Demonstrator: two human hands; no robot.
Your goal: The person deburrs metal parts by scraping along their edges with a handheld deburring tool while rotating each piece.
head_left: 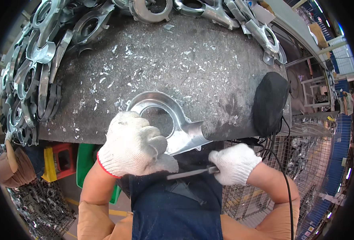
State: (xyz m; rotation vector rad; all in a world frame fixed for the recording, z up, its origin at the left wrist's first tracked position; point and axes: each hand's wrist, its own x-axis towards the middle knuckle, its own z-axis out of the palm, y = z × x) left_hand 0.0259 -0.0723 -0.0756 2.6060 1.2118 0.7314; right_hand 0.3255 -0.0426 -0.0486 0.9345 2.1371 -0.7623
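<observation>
A shiny metal casting (187, 140), a ring with a flared outlet on one side, lies at the table's near edge, its outlet reaching over that edge. My left hand (133, 144), in a white knit glove with a red cuff, is closed over the near left part of the ring. The fingertips and thumb hide that part. In my right hand (235, 165), also gloved in white, is the handle of a file (187, 174). Its narrow grey blade points left, below the casting and apart from it, in front of my dark blue apron (177, 216).
Similar castings are heaped along the left (25, 80) and far edges of the grey table (145, 60). Metal shavings are scattered across it. A black cloth-like bundle (271, 102) and cables sit at the right edge. Wire mesh bins stand below; another person's arm (11, 156) shows at far left.
</observation>
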